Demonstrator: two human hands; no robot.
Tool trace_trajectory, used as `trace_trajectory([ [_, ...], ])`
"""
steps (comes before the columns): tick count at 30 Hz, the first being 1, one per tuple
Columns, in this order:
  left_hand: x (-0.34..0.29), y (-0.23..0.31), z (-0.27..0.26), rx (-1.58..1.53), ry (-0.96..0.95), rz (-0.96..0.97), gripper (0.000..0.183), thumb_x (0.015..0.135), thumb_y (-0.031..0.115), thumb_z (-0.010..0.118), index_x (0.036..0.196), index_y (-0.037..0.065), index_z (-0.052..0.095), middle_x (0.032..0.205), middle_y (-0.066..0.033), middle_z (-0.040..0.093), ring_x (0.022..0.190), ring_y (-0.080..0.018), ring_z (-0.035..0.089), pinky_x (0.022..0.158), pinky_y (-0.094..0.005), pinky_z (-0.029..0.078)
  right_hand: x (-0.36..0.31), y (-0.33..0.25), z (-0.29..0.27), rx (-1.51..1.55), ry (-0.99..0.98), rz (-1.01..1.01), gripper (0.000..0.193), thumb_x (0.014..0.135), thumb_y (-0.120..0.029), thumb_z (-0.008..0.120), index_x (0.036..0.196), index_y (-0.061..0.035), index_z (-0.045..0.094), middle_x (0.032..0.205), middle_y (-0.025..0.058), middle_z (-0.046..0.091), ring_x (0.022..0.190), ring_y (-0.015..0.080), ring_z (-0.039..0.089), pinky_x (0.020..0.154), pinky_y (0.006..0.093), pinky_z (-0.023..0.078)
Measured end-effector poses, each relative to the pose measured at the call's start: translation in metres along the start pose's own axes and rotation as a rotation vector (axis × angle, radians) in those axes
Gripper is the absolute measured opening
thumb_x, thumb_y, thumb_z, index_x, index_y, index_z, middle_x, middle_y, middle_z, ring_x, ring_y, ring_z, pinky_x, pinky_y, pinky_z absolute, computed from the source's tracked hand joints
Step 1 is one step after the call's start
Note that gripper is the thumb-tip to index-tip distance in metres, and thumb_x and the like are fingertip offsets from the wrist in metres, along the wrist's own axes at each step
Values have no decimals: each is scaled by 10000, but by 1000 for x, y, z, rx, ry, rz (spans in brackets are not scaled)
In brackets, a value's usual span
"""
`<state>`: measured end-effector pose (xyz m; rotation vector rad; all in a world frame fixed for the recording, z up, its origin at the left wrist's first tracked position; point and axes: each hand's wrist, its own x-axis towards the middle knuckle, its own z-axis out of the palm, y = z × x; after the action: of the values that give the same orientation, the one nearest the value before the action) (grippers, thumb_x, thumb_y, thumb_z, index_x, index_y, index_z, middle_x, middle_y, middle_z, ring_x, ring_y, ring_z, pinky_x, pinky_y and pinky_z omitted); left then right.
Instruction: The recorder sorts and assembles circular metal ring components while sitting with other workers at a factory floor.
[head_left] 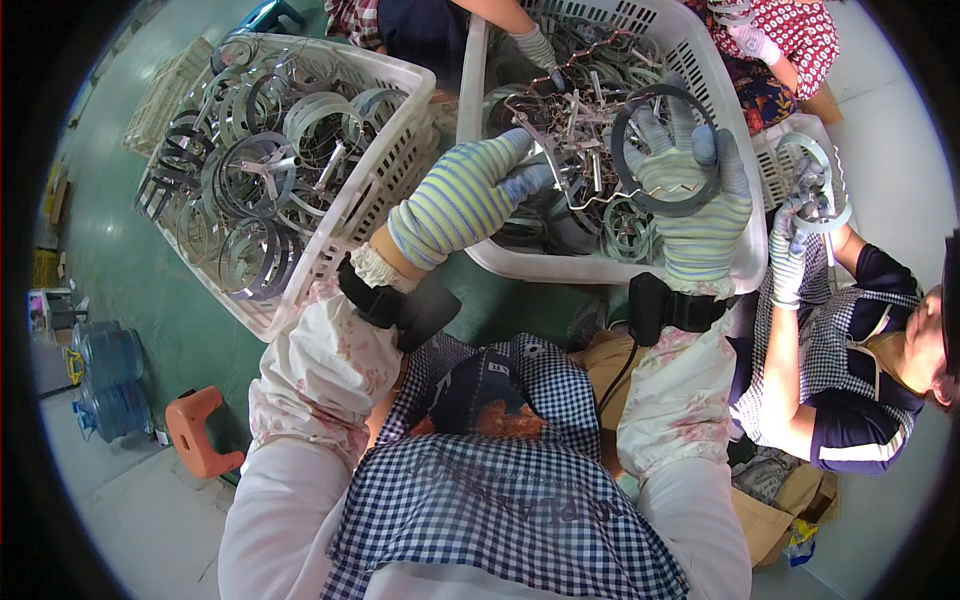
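Note:
My left hand (462,200), in a green-and-blue striped knit glove, has its thumb and fingers closed on a thin bent metal strip (549,157). A zigzag wire (650,191) runs from the strip's lower end toward my right hand. My right hand (700,215), gloved alike, holds a flat dark grey ring (619,150), with some fingers behind it and one folded over its right side. Both hands are above a white plastic basket (560,268) of metal rings, brackets and wavy wires. Whether the wire is joined to the ring I cannot tell.
A second white basket (340,235) at left is heaped with rings. Across from me, a co-worker's gloved hand (537,50) reaches into my basket. Another co-worker (850,350) at right holds a ring (840,190). An orange stool (197,430) and blue water jugs (108,380) stand far left.

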<state>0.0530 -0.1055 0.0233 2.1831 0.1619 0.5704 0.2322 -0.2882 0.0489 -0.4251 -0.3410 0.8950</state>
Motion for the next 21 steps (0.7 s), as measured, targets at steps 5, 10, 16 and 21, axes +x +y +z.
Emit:
trace_trajectory([
  [5,-3,-8,3,38,32,31,277,918,211,651,1088,-7,649,837,-197,686,798,-362,675,675,-387,512,-2,1,6,41,38,29,407,965,-223,569,1249,66,530,1113,93,667,1375,351,326,1135,634,190],
  [10,-5,-12,1,121,35,1,309,910,214,659,1106,-24,646,861,-216,683,806,-375,669,687,-392,520,-7,8,31,-223,-269,53,307,1007,-261,472,1032,-36,679,1505,143,382,1366,383,347,1128,631,228],
  [16,-3,7,12,411,18,-48,290,907,254,641,1084,24,651,836,-194,684,793,-368,669,687,-419,535,-3,12,4,-118,95,10,281,941,-305,632,1024,-36,636,1290,162,555,1307,335,423,1119,576,297],
  [21,-6,4,19,491,-30,-16,255,917,277,611,1063,70,641,806,-170,681,773,-363,666,659,-434,533,-1,18,3,-187,132,-18,369,918,-380,660,1074,-46,631,1185,109,604,1197,288,516,1004,499,461],
])
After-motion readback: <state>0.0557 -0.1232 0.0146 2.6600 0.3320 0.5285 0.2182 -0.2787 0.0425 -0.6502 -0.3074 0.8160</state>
